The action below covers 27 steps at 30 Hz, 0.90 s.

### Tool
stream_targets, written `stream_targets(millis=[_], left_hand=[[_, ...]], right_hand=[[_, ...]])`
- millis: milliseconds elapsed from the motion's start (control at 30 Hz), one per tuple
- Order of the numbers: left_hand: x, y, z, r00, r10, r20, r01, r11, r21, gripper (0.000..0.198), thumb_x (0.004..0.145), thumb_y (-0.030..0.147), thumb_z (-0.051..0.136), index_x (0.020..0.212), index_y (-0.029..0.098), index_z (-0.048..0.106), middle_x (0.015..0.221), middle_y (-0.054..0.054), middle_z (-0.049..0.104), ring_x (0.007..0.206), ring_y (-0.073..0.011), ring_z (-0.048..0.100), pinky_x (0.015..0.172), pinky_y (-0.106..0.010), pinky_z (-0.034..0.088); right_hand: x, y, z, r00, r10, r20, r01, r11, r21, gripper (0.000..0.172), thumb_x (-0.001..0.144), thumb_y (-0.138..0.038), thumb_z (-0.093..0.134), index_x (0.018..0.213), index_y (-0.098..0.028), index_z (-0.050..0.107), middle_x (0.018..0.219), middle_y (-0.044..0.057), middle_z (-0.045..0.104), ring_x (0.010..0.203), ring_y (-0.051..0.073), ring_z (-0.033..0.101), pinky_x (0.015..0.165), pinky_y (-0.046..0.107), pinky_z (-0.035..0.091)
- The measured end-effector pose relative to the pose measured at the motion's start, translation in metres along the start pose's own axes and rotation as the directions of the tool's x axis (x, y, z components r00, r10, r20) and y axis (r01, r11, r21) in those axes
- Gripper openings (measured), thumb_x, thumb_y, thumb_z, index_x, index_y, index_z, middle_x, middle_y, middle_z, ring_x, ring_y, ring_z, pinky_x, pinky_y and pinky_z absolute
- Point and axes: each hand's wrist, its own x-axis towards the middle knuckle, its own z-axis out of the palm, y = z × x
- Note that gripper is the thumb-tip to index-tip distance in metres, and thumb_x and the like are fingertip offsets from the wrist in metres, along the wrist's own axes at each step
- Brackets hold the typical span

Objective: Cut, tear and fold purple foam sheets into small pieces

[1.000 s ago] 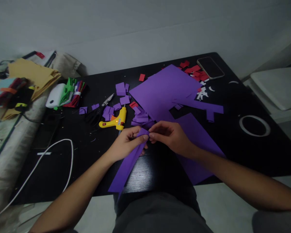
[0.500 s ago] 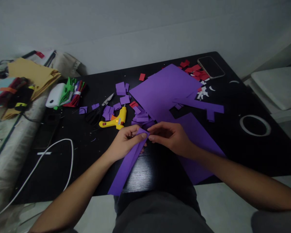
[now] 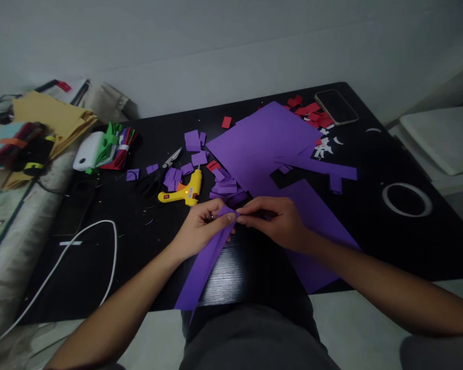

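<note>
A long purple paper strip (image 3: 201,271), which looks doubled lengthwise, slants from my hands down past the table's front edge. My left hand (image 3: 203,226) grips it near its upper end, thumb on top and fingers beneath. Thumb and forefinger of my right hand (image 3: 274,218) pinch the tip of that end. Just beyond my left hand lie a yellow hot glue gun (image 3: 185,191), its small light glowing, and a pile of cut purple paper pieces (image 3: 226,186). A large purple sheet (image 3: 268,139) lies beyond my right hand, and another purple sheet (image 3: 318,231) is partly under my right forearm.
Black-handled scissors (image 3: 165,167) lie behind the glue gun. Red paper scraps (image 3: 316,115) and a phone (image 3: 336,107) are at the back right, a white ring (image 3: 406,200) at right. A white cable (image 3: 113,252) loops at left, near bundled coloured strips (image 3: 119,149).
My right fingertips have closed in on the strip's upper end and now pinch it. The strip's lower end has swung slightly to the right.
</note>
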Motion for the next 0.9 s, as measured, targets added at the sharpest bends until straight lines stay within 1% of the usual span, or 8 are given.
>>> stream_targets(millis=[267,533,667,900], left_hand=[[-0.0007,-0.0016,-0.0005,1.0,0.02,0.0,-0.02,0.999,0.028,0.031,0.093,0.039,0.073,0.078,0.015,0.06,0.065,0.001,0.067,0.051,-0.0104,0.063,0.05,-0.021,0.051],[0.0001,-0.0016,-0.001,0.999,0.036,0.0,-0.036,0.998,0.053,0.031,0.092,0.039,0.073,0.077,0.015,0.06,0.064,0.001,0.067,0.052,-0.0111,0.062,0.051,-0.022,0.05],[0.001,-0.0025,-0.0025,0.999,0.054,0.008,-0.054,0.994,0.097,0.031,0.093,0.039,0.071,0.077,0.015,0.061,0.065,0.0,0.067,0.053,-0.011,0.062,0.053,-0.022,0.049],[0.0021,-0.0018,-0.0038,0.997,0.076,0.028,-0.079,0.985,0.155,0.028,0.094,0.037,0.07,0.079,0.015,0.064,0.065,0.001,0.067,0.057,-0.011,0.061,0.056,-0.022,0.045]], right_hand=[[-0.0008,0.0022,-0.0005,0.997,-0.083,-0.002,0.083,0.995,-0.055,0.009,0.083,-0.022,0.085,0.092,-0.023,0.083,0.089,0.001,0.083,0.078,0.016,0.077,0.074,0.026,0.06],[0.001,0.0023,-0.0027,0.994,-0.108,0.017,0.11,0.988,-0.11,0.01,0.084,-0.023,0.085,0.093,-0.023,0.082,0.087,0.001,0.082,0.076,0.015,0.076,0.071,0.026,0.058],[0.0022,0.0044,-0.0049,0.986,-0.162,0.04,0.166,0.979,-0.122,0.008,0.085,-0.021,0.084,0.092,-0.023,0.082,0.088,0.001,0.082,0.077,0.015,0.077,0.072,0.026,0.058],[0.0019,0.007,-0.0051,0.98,-0.191,0.056,0.197,0.971,-0.132,0.005,0.085,-0.019,0.083,0.09,-0.022,0.081,0.087,0.002,0.082,0.079,0.017,0.078,0.074,0.027,0.06]])
